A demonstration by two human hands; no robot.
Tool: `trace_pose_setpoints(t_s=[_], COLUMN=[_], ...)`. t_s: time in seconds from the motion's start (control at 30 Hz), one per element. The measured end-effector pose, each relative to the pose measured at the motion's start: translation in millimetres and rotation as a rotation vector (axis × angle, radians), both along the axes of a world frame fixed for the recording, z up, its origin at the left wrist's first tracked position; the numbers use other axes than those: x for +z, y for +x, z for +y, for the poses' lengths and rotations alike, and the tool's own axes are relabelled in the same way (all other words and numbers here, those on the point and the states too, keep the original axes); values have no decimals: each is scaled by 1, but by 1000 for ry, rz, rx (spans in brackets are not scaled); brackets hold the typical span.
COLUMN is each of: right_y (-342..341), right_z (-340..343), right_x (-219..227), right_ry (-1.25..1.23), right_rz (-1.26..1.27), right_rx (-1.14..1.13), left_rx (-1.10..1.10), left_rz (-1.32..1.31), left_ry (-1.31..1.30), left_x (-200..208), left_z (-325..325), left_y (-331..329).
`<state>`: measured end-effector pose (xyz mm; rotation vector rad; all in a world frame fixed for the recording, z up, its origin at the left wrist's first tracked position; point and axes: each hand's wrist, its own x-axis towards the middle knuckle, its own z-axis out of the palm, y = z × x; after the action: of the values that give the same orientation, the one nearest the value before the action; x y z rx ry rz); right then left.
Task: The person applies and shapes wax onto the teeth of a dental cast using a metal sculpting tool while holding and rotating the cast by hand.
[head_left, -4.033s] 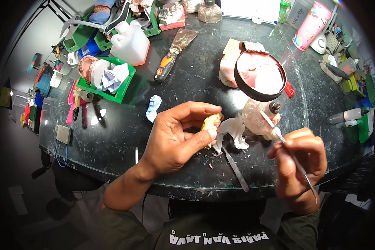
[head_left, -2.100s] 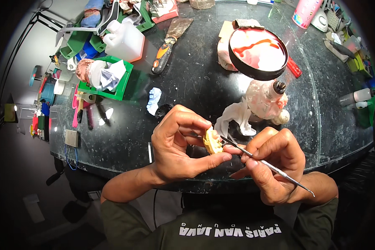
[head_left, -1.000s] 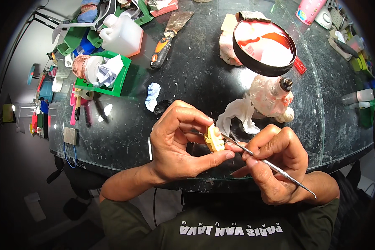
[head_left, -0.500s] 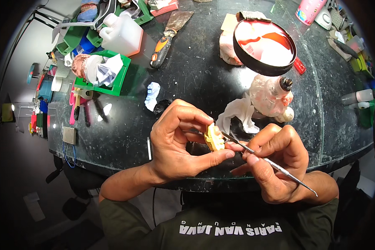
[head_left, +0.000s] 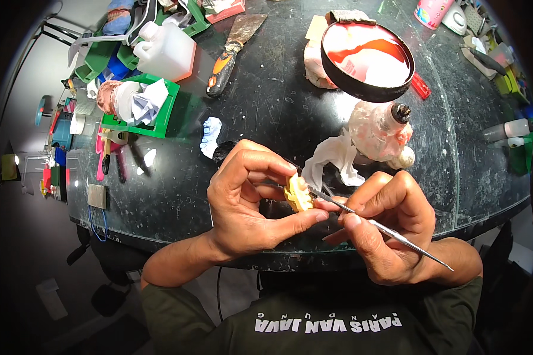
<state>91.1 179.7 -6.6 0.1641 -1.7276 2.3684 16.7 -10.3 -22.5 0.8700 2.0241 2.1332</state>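
Between the thumb and fingertips of my left hand (head_left: 240, 207) is a small yellow dental cast (head_left: 298, 194), tilted so its tooth side faces right. My right hand (head_left: 394, 228) grips a thin metal dental carver (head_left: 405, 241) like a pen. The carver's working tip meets the cast's right side, though I cannot tell exactly where it touches. Its other, pointed end sticks out toward the lower right. One right fingertip rests close to the cast's lower edge. Beyond the hands lie a crumpled white tissue (head_left: 333, 157) and a pale blue dental piece (head_left: 210, 137).
A round dark-rimmed pan with red and white contents (head_left: 370, 59) stands beyond a wax-smeared bottle burner (head_left: 376, 133). A scraper (head_left: 225, 68) lies farther left. Nearby are a green tray (head_left: 167, 112), a white jug (head_left: 166, 53) and a small cabled block (head_left: 97, 196).
The whole scene has shifted slightly left in view. My hands keep nearly the same hold, and the cast looks slightly turned against the carver's tip.
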Motion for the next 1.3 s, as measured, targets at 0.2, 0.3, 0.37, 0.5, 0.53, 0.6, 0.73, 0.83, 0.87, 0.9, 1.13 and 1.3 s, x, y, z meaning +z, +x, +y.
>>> trace_pose_setpoints(t_s=[0.2,0.3,0.37,0.5,0.53,0.6,0.73,0.83,0.87,0.9,1.13,1.3], right_y=[0,0,0,0,-1,-1,0,-1,-1,0,-1,-1], right_z=[1,1,2,1,0,0,1,-1,-2,-1,0,0], right_x=[0,0,1,0,-1,-1,0,0,1,2,3,2], right_ry=[16,12,-1,-4,18,41,5,7,11,12,-16,3], right_rz=[32,29,7,17,36,56,17,27,36,37,26,32], right_rx=[10,12,26,19,5,-9,7,-1,-17,-16,8,15], left_rx=[-75,-75,-76,-1,-3,-5,-2,0,2,3,-31,-70], left_rz=[30,30,26,-16,-8,1,-6,7,16,17,39,46], left_ry=[-80,-83,-87,5,5,5,4,2,2,2,-30,-79], left_x=[1,1,2,1,1,0,1,1,1,1,1,2], left_z=[-5,-5,-5,0,0,0,0,0,0,0,-3,-4], left_y=[-2,-2,-2,0,0,0,-1,-1,0,0,-2,-1])
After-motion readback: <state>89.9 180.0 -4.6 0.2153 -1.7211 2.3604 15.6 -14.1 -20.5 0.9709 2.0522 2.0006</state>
